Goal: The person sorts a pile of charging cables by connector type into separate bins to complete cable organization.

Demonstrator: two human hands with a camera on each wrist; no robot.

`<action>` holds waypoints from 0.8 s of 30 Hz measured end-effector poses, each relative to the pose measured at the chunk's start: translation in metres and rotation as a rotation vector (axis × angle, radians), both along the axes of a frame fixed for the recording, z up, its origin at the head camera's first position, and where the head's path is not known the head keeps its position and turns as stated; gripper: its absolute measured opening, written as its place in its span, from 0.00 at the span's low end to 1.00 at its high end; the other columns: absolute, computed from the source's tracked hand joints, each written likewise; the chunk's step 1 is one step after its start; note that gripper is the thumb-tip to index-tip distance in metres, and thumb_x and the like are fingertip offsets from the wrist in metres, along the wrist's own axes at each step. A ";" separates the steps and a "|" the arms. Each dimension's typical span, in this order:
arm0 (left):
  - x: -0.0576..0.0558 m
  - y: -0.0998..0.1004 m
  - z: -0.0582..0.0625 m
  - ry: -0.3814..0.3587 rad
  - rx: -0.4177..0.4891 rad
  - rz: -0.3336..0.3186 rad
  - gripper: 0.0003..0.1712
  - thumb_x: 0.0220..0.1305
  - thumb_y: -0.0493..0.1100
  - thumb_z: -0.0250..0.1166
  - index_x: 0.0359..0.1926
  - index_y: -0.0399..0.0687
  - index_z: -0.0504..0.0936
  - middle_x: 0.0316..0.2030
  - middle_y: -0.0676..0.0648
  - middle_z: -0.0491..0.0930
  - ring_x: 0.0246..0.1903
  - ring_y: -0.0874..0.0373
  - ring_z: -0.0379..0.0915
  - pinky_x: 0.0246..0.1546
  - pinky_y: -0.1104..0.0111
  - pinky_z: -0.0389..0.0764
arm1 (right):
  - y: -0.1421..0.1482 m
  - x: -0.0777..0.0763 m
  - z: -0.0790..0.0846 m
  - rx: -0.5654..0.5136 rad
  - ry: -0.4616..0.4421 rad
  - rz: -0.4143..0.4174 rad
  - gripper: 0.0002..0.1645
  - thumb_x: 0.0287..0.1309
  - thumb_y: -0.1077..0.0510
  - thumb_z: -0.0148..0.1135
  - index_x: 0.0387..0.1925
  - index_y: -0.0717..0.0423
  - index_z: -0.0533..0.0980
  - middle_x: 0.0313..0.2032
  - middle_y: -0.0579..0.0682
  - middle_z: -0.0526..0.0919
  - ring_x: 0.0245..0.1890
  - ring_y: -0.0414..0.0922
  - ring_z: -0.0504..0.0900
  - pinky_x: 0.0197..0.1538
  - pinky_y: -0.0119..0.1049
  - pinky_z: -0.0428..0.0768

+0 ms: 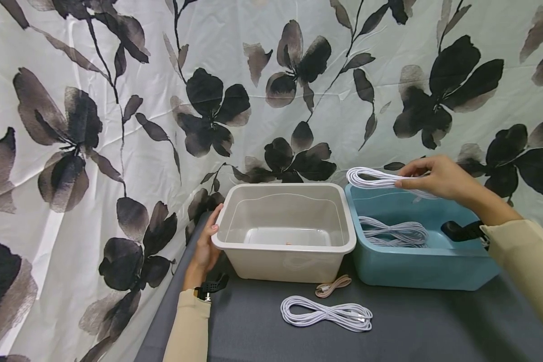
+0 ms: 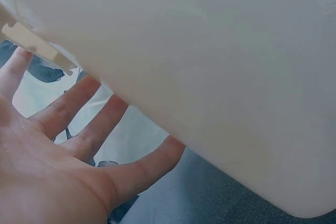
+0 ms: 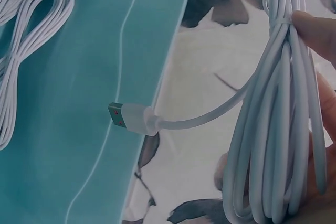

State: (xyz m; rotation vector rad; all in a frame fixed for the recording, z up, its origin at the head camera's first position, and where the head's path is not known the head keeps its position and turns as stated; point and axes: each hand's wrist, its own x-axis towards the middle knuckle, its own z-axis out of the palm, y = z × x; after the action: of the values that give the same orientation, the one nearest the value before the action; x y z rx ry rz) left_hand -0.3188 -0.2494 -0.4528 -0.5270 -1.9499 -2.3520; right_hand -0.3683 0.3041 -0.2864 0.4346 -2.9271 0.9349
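My right hand (image 1: 443, 177) pinches a bundled white USB cable (image 1: 373, 179) above the blue bin (image 1: 425, 269). In the right wrist view its USB plug (image 3: 134, 118) hangs loose beside the bin's rim. More bundled white cable (image 1: 395, 234) lies inside the blue bin. My left hand (image 1: 204, 251) is at the left side of the beige bin (image 1: 280, 265). The left wrist view shows the left fingers (image 2: 142, 169) spread and extended, their tips against the bin's wall. Something small and orange shows on the beige bin's floor, too small to identify.
On the grey tabletop (image 1: 253, 322), in front of the bins, lie another white cable bundle (image 1: 328, 312) and a small tan cable (image 1: 333, 286). Behind the side-by-side bins hangs a floral fabric backdrop (image 1: 154, 60), which also runs down the left side.
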 end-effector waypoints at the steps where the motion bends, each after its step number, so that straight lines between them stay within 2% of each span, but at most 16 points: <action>1: 0.000 0.000 0.000 0.001 -0.001 0.001 0.40 0.71 0.47 0.39 0.83 0.60 0.46 0.81 0.47 0.47 0.74 0.40 0.48 0.68 0.46 0.61 | 0.001 -0.002 -0.001 0.002 -0.002 0.000 0.31 0.59 0.36 0.70 0.53 0.54 0.84 0.52 0.57 0.82 0.46 0.51 0.72 0.40 0.41 0.73; 5: -0.002 -0.001 -0.001 0.005 0.001 -0.001 0.40 0.71 0.47 0.38 0.83 0.57 0.44 0.81 0.46 0.46 0.75 0.39 0.47 0.68 0.47 0.62 | 0.003 -0.011 -0.007 0.009 -0.009 0.000 0.33 0.58 0.36 0.70 0.53 0.56 0.84 0.51 0.58 0.81 0.45 0.52 0.71 0.39 0.41 0.73; 10: -0.003 -0.001 0.000 -0.001 0.004 -0.005 0.40 0.71 0.46 0.39 0.83 0.59 0.46 0.81 0.45 0.45 0.75 0.38 0.46 0.68 0.49 0.63 | 0.005 -0.020 -0.014 0.016 -0.023 0.009 0.30 0.59 0.37 0.70 0.51 0.56 0.85 0.47 0.58 0.82 0.43 0.53 0.72 0.38 0.41 0.74; 17: -0.004 0.001 0.001 -0.009 0.005 0.009 0.39 0.70 0.47 0.39 0.82 0.61 0.47 0.81 0.46 0.46 0.75 0.37 0.45 0.69 0.45 0.59 | 0.011 -0.035 -0.023 0.030 -0.025 0.038 0.25 0.60 0.43 0.72 0.49 0.57 0.86 0.43 0.55 0.83 0.39 0.49 0.74 0.37 0.40 0.75; 21: -0.004 0.003 0.002 -0.010 0.001 0.015 0.40 0.70 0.48 0.39 0.82 0.61 0.47 0.81 0.47 0.47 0.76 0.36 0.45 0.68 0.44 0.60 | 0.014 -0.042 -0.027 0.033 -0.034 0.045 0.25 0.59 0.43 0.72 0.49 0.58 0.86 0.43 0.56 0.84 0.39 0.49 0.75 0.37 0.40 0.75; 24: -0.005 0.004 0.002 -0.006 0.001 0.013 0.40 0.70 0.48 0.39 0.82 0.61 0.47 0.81 0.47 0.46 0.76 0.35 0.44 0.68 0.48 0.63 | 0.017 -0.045 -0.029 0.036 -0.035 0.048 0.26 0.59 0.43 0.72 0.49 0.58 0.86 0.44 0.57 0.85 0.40 0.50 0.76 0.38 0.40 0.76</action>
State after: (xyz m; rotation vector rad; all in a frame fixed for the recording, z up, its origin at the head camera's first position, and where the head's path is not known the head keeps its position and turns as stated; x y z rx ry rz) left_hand -0.3236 -0.2456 -0.4507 -0.5059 -1.9488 -2.3493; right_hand -0.4137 0.3206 -0.3154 0.4979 -2.9822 0.9056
